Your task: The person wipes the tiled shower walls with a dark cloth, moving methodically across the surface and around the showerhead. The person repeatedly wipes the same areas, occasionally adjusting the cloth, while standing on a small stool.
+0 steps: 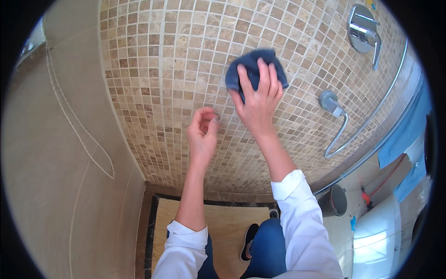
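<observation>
My right hand [258, 104] presses a folded dark blue cloth [251, 65] flat against the mosaic tile wall [186, 56], its fingers spread over the cloth and gripping it. Lower and to the left, my left hand [203, 128] is held close to the same wall, away from the cloth. Its fingers are curled in toward the thumb; whether something small sits between the fingertips I cannot make out. The wall is covered in small beige and brown square tiles with pale grout.
A chrome shower mixer [364, 32] and a hose outlet [331, 103] with its metal hose stick out at the right. A white cord [83, 139] hangs on the left wall. Below are a wooden board [223, 223], a grey bucket [333, 201] and a white tub or fixture [377, 237].
</observation>
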`<act>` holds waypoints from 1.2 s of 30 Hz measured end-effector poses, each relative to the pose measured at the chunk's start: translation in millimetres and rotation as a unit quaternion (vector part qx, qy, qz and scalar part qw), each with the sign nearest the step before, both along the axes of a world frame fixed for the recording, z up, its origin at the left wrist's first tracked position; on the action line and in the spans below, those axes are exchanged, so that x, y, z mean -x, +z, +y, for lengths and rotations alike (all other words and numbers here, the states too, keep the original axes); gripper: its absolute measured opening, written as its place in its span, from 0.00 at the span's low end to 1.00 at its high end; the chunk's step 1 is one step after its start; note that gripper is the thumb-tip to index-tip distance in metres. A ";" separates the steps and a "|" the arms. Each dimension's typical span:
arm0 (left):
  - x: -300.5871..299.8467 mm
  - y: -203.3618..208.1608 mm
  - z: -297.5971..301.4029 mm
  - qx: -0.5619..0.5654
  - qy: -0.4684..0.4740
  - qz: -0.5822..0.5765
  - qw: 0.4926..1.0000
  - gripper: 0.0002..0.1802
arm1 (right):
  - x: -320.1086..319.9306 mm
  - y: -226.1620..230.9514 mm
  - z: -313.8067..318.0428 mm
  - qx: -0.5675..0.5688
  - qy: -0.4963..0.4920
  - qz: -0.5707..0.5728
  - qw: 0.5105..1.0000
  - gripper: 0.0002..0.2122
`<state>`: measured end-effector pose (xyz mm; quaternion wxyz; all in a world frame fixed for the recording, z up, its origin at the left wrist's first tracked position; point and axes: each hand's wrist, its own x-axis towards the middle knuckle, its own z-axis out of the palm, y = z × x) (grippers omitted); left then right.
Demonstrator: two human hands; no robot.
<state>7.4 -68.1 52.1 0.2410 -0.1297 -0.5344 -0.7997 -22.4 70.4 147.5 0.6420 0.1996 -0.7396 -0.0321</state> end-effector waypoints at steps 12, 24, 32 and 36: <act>2.0 -4.9 -4.8 0.022 0.229 0.003 0.973 0.14 | 4.7 -46.0 -34.6 -0.037 0.010 -0.051 0.998 0.33; 1.9 -22.7 -15.9 0.038 0.203 -0.032 0.978 0.04 | 1.1 -103.9 -43.0 -0.073 0.062 -0.100 0.990 0.25; -1.1 -24.2 -21.3 0.110 0.248 -0.072 0.960 0.11 | 5.7 -90.6 -54.1 -0.142 0.065 -0.128 0.979 0.25; -2.8 -41.5 -14.2 0.184 0.224 -0.127 0.949 0.12 | -1.7 -124.2 -39.3 -0.147 0.044 -0.101 0.983 0.23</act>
